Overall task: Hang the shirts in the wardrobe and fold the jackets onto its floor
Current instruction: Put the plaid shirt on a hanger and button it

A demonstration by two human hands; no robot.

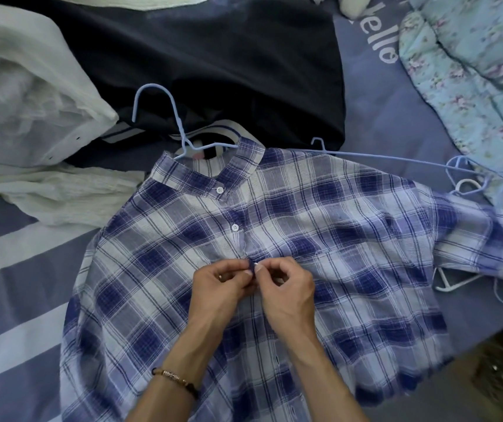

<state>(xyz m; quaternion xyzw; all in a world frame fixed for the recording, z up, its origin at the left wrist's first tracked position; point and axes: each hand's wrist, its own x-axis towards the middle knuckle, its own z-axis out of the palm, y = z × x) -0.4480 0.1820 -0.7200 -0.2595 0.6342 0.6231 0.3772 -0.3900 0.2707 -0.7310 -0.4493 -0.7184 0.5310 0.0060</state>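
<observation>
A plaid shirt [274,239] lies spread face up on the bed [15,284], directly under both hands and reaching out from them on every side. The left hand [222,284] and right hand [286,287] meet at the shirt's front placket, fingers curled, each pinching the fabric edge at a button about halfway down the front; the two hands touch each other there. The shirt is blue and white check, thin and slightly crinkled, with a band collar and small white buttons; two buttons beyond the hands are done up, and open buttonholes show on the placket nearer the person than the hands. Its long axis runs from the collar, beyond the hands and a little to their left, down to the hem, which passes under the wrists toward the person. One sleeve stretches out to the right of the hands. A blue hanger [165,117] sits inside the collar, its hook sticking out beyond it, away from the hands. Further beyond lies a dark garment [213,56], and to the far left of the hands a white garment [31,117]. More hangers [463,178] lie to the far right, beside a floral quilt [472,71]. The left wrist wears a bracelet [177,377].
</observation>
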